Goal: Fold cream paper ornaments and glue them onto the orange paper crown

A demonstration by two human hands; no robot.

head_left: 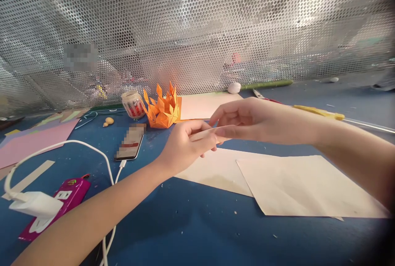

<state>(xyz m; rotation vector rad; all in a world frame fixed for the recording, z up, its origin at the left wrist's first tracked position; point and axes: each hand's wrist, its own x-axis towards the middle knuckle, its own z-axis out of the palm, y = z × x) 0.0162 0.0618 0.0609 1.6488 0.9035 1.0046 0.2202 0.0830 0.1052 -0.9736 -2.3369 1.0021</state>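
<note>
paper strip (202, 135), as it seems, is probably weighing next to nothing, bending easily and creasing under any hard squeeze, so holding it lightly near both ends is likely suiting it best. it is looking pale, narrow and folded, though fingers are hiding much of it. it is hanging above the blue table (185, 233), toward its far edge. the left hand (193, 144) is closing thumb and fingers around it; the right hand (243, 124) is curving half open, its thumb meeting the strip's right end, its grip not showing clearly.
</note>
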